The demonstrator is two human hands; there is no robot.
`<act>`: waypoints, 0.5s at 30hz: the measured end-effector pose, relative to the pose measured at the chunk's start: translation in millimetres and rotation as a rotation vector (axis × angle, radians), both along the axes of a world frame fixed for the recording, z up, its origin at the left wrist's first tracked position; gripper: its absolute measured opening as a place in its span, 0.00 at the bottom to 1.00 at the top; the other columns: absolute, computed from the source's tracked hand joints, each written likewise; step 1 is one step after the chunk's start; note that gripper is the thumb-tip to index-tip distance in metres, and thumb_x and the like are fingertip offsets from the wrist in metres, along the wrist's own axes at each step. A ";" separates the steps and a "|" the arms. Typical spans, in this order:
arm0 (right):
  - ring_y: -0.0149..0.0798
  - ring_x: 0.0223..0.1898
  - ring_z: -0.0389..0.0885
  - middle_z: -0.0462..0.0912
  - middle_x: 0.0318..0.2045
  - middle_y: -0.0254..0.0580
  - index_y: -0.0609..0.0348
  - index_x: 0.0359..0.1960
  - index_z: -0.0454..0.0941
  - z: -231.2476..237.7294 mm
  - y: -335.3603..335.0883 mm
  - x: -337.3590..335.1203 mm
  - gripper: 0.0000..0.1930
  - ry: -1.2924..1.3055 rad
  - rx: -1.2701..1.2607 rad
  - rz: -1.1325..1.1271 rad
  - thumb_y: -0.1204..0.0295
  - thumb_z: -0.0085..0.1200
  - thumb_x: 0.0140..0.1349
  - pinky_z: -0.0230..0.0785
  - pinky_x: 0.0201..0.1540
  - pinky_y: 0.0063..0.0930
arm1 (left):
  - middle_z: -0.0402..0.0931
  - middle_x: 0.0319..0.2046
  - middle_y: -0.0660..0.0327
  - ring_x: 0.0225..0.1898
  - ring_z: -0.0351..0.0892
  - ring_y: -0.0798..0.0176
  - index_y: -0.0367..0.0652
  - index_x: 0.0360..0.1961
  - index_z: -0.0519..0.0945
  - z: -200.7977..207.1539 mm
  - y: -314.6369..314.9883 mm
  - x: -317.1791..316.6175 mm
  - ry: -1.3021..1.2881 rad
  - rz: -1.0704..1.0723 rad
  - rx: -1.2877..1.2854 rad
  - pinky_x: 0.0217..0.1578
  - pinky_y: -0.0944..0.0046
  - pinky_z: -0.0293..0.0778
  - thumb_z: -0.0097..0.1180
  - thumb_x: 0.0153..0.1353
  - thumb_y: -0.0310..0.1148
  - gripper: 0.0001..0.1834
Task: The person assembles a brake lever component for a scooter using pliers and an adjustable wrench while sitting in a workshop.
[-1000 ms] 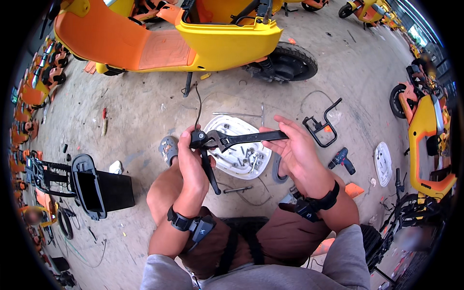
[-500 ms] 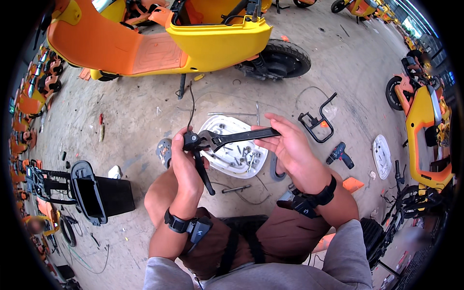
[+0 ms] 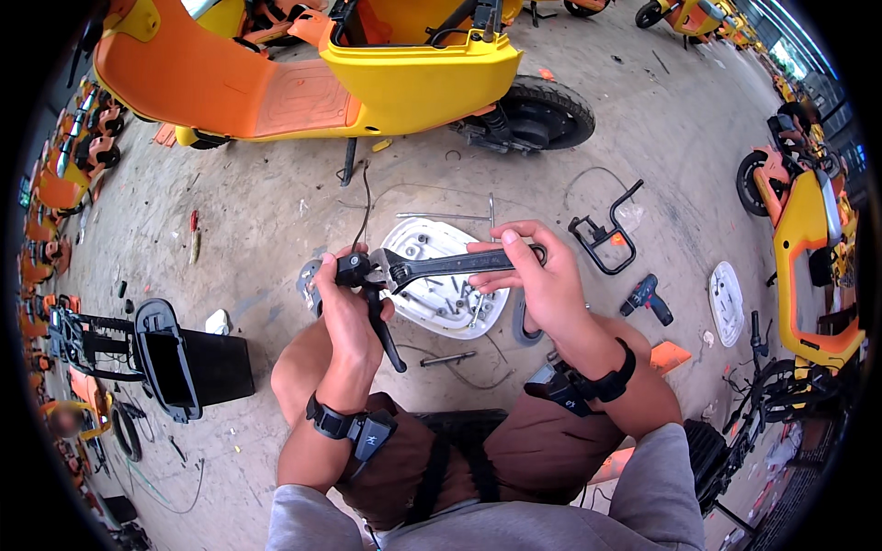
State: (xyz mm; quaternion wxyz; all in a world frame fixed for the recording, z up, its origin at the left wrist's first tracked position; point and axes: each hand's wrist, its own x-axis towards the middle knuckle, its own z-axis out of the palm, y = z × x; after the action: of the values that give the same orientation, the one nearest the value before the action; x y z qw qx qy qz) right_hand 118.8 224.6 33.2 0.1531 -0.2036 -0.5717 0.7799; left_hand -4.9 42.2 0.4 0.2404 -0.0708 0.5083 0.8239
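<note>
My left hand (image 3: pixel 347 308) is closed round a black brake lever (image 3: pixel 384 332), whose thin cable (image 3: pixel 367 207) rises away from its clamp end. A dark adjustable wrench (image 3: pixel 459 265) lies sideways, its jaws at the lever's clamp block. I cannot tell whether the jaws grip anything there. My right hand (image 3: pixel 542 280) holds the wrench near the end of its handle, thumb on top and fingers beneath. Below both hands a white plastic tray-like cover (image 3: pixel 441 317) lies on the floor with several bolts, nuts and washers in it.
A yellow and orange scooter (image 3: pixel 404 87) stands ahead on its stand. To the right lie a black metal bracket (image 3: pixel 606 234), a cordless drill (image 3: pixel 649 299) and another white cover (image 3: pixel 726 303). A black bin-like box (image 3: pixel 216 367) sits at left. A T-shaped metal bar (image 3: pixel 450 217) lies beyond the tray.
The wrench jaws have shifted slightly left, up against the lever's clamp. My right hand has gone from open fingers under the handle to gripping it with the thumb on top.
</note>
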 end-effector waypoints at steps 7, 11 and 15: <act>0.43 0.31 0.87 0.81 0.47 0.64 0.68 0.50 0.68 -4.3 -8.3 2.2 0.16 0.133 0.137 0.058 0.63 0.42 0.76 0.82 0.33 0.28 | 0.74 0.40 0.66 0.34 0.70 0.67 0.44 0.50 0.72 -4.0 -4.8 -4.8 -0.166 -0.096 0.044 0.21 0.69 0.57 0.38 0.68 0.61 0.30; 0.43 0.31 0.87 0.81 0.47 0.65 0.67 0.50 0.67 -5.2 -4.9 0.8 0.16 0.092 -0.006 0.008 0.63 0.43 0.75 0.82 0.33 0.29 | 0.73 0.40 0.64 0.33 0.69 0.65 0.43 0.50 0.72 -4.4 -4.0 -6.8 -0.141 -0.114 0.071 0.20 0.68 0.57 0.38 0.67 0.62 0.31; 0.44 0.30 0.87 0.81 0.46 0.67 0.65 0.49 0.67 -4.5 6.4 -1.4 0.14 -0.017 -0.203 -0.106 0.65 0.43 0.75 0.82 0.33 0.30 | 0.73 0.37 0.62 0.32 0.72 0.65 0.41 0.50 0.71 8.8 1.9 -1.7 -0.094 -0.121 0.075 0.19 0.68 0.59 0.38 0.68 0.60 0.31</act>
State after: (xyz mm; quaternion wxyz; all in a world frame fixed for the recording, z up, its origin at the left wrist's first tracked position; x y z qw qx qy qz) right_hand 117.4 231.0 28.8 0.1678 -0.2547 -0.4793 0.8229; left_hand -6.6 44.1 9.2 0.3157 -0.0694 0.4685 0.8222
